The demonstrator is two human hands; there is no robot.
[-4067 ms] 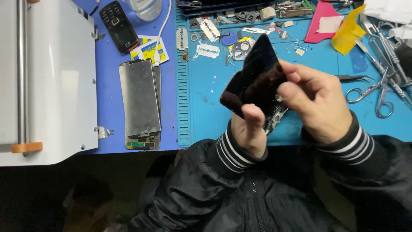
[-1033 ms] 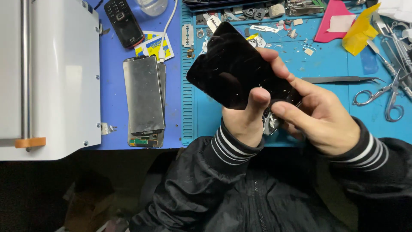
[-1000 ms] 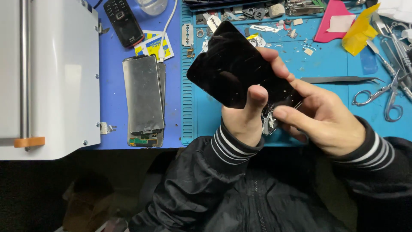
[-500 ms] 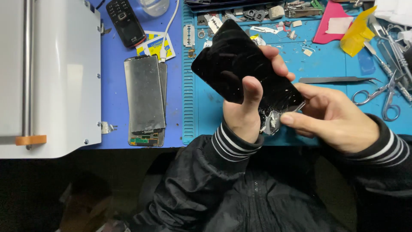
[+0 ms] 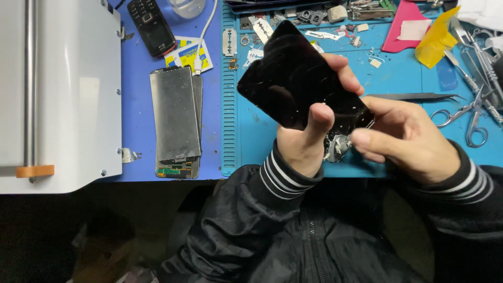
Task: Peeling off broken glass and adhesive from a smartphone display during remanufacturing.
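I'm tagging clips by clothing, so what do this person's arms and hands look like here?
Both arms are covered by a glossy black jacket with a front zip. Each sleeve ends in a ribbed knit cuff, black with thin white stripes: the left cuff and the right cuff. The left hand and right hand are bare, with no gloves; no rings or watch show.

Glossy black phone screen (image 5: 298, 84), speckled white at its shattered corner. Beneath it, teal-blue work mat (image 5: 251, 141); left of that mat, darker blue mat (image 5: 139, 99), grey panels (image 5: 175, 118), white machine (image 5: 63, 89) with orange tab (image 5: 34, 171). Black cuffs (image 5: 285, 175), white-striped.
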